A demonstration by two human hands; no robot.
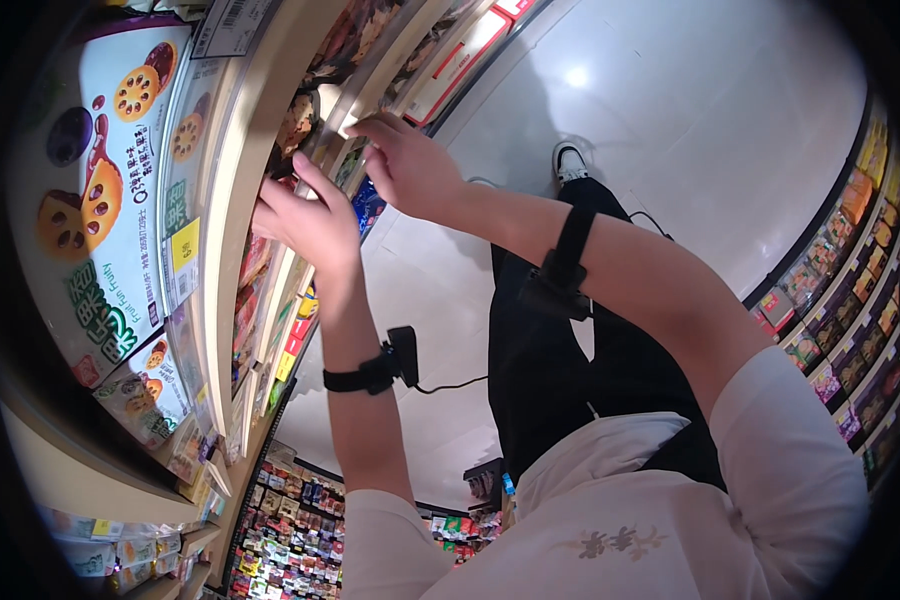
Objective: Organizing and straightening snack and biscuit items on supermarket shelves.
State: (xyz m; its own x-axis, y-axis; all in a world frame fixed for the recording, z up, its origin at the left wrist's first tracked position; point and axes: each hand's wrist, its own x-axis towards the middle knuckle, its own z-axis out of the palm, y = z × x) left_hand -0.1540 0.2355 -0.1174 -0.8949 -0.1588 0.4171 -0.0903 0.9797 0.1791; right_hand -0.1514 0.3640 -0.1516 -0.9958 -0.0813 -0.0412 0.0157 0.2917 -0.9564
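Observation:
My left hand [311, 225] reaches in at a shelf of packaged snacks, thumb raised apart from the fingers. Its fingertips are at the shelf edge, beside a dark snack pack [298, 127], and I see nothing held in it. My right hand [414, 169] is a little farther along, with bent fingers at the clear front strip [356, 97] of a lower shelf. Whether those fingers pinch the strip or only touch it, I cannot tell. Black straps with small devices circle both forearms.
Close on my left is an upper shelf board [251, 172] under large white biscuit bags [105, 195], with a yellow price tag [185, 247]. Pale floor tiles [667, 112] lie beyond my shoe [570, 161]. Another stocked shelf [832, 322] curves along the right. A cable [450, 387] trails from the left strap.

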